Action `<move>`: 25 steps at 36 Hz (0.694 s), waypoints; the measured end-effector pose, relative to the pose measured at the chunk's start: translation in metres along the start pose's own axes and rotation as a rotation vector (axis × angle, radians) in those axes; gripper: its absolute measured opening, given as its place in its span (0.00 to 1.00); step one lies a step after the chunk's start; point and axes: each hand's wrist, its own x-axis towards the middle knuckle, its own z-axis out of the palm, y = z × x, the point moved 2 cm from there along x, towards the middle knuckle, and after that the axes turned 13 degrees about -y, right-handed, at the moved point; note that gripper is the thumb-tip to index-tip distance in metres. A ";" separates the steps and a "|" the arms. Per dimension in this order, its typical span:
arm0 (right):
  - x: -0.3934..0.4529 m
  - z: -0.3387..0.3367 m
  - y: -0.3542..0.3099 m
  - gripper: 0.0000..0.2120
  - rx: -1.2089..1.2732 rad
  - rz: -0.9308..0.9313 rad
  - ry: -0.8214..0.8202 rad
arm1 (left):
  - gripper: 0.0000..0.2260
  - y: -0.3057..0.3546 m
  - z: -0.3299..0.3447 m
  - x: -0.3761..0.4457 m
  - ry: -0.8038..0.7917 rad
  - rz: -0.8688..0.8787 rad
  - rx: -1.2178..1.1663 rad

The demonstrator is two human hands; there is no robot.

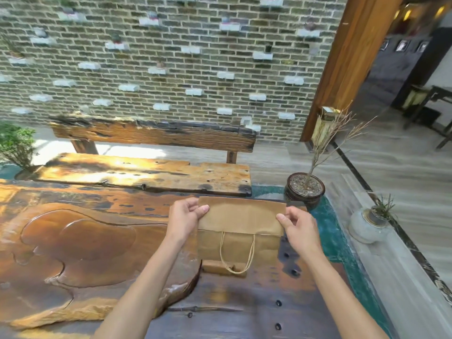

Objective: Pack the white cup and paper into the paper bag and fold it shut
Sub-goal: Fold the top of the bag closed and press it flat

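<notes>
A brown paper bag (241,231) stands on the wooden table (97,241) in front of me. Its top is folded over toward me into a flat flap, and a twine handle (236,255) hangs down the front. My left hand (186,216) pinches the flap's left edge, thumb on the front. My right hand (297,225) pinches the right edge the same way. No white cup or paper shows; the bag's inside is hidden.
A dark pot with a bare twig plant (304,189) stands just behind the bag at the right. A pale round vase (367,225) sits on the floor to the right. A wooden bench (146,174) runs behind the table. The table's right edge is close to the bag.
</notes>
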 end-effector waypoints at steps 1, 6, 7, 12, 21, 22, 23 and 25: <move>0.001 -0.005 -0.010 0.11 -0.002 -0.014 0.017 | 0.21 0.007 -0.003 0.002 0.008 0.021 -0.013; 0.019 -0.040 -0.071 0.11 -0.035 -0.139 0.118 | 0.16 0.072 -0.026 0.005 0.052 0.170 -0.039; 0.024 -0.047 -0.085 0.11 -0.034 -0.163 0.128 | 0.13 0.085 -0.031 0.006 0.058 0.209 -0.053; 0.040 -0.088 -0.158 0.09 -0.006 -0.321 0.182 | 0.09 0.154 -0.060 0.007 0.105 0.387 -0.119; 0.052 -0.138 -0.238 0.10 -0.013 -0.512 0.246 | 0.05 0.237 -0.101 0.003 0.143 0.576 -0.159; 0.052 -0.140 -0.243 0.11 -0.015 -0.523 0.247 | 0.04 0.241 -0.104 0.004 0.147 0.590 -0.156; 0.051 -0.141 -0.247 0.11 -0.018 -0.531 0.249 | 0.05 0.245 -0.106 0.001 0.149 0.598 -0.162; 0.048 -0.143 -0.254 0.10 -0.017 -0.536 0.253 | 0.10 0.251 -0.108 -0.004 0.157 0.623 -0.182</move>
